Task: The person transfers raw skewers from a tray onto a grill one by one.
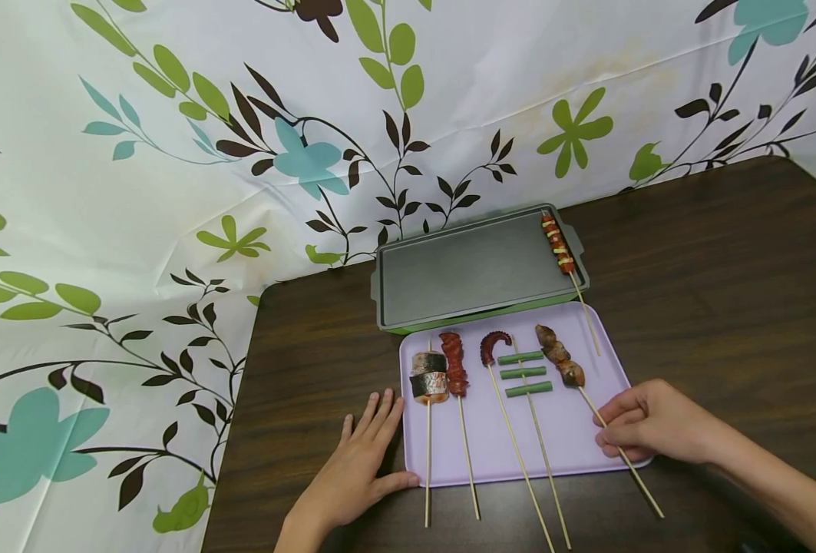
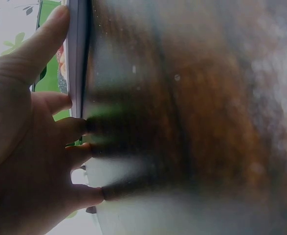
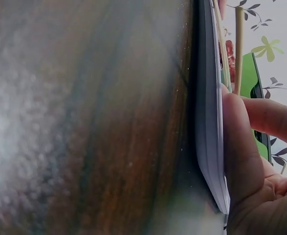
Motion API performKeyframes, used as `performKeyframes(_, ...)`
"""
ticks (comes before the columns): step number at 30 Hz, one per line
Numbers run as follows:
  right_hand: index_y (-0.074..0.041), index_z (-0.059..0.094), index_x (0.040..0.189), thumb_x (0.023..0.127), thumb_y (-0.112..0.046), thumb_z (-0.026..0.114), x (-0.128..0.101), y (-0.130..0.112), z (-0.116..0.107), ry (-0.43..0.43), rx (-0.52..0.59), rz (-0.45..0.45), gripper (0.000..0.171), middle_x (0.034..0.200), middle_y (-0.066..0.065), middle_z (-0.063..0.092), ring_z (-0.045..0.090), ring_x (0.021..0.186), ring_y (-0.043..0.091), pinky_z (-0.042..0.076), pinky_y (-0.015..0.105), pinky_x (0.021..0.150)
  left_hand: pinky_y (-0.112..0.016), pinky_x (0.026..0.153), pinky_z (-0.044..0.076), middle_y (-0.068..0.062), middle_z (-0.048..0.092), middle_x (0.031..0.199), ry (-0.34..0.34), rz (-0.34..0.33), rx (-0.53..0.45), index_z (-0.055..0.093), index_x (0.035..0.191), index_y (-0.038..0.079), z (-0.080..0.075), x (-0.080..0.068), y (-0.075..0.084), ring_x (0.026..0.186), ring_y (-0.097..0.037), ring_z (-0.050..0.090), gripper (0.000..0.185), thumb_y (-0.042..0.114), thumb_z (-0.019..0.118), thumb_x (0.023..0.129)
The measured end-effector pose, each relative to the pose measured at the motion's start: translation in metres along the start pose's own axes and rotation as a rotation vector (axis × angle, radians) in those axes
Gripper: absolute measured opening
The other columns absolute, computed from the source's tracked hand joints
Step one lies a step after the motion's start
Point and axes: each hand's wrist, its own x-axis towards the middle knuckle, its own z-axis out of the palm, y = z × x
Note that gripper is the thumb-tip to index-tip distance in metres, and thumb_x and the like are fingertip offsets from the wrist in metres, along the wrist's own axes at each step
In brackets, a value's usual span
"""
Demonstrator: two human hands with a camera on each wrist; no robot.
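Nearest to us, the sticks of five skewers overhang the near edge of the lilac tray [image 1: 493, 449], presumably so that each can be taken by its bare wood. At the tray's near left corner we see the left hand [image 1: 352, 468], released: its fingers are spread, and it grasps nothing. Its thumb meets the rim, an attitude we read as steadying the tray on the wood-grain tabletop [image 1: 297, 384]. Opposite, the right hand [image 1: 645, 426] pinches the stick of the brown meat skewer [image 1: 557, 355] between thumb and fingers at the tray's right side; this grip, well below the food, gives control without touching the pieces. We cannot tell whether the food end bears on the tray.

Across the tray, from left to right, we note a seaweed-wrapped roll skewer [image 1: 428, 376], a red meat skewer [image 1: 454, 365], an octopus tentacle skewer [image 1: 489, 349] and a green stalk skewer [image 1: 525, 373], their food pointing away from the person.

Beyond lies the flat griddle [image 1: 470, 265] on its green base. A red-and-yellow skewer [image 1: 557, 244] lies at its right end, food upon the plate and stick projecting over the tray's far corner, probably for easy reach. Farthest off, we find a leaf-patterned cloth [image 1: 186, 192].
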Motion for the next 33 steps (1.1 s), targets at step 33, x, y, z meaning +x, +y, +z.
performKeyframes(33,0.021,0.058,0.113,0.095,0.000,0.060,-0.014,-0.043,-0.003,-0.084,-0.019,-0.177,0.027,0.096,0.013,0.074,0.072,0.082,0.020,0.058,0.035,0.061,-0.072,0.107,0.009,-0.007,0.003,0.164,-0.013,-0.009,-0.013,0.009,0.159,0.022,-0.001,-0.001,-0.001,0.149,-0.028,-0.001,0.097,0.066,0.057,0.087)
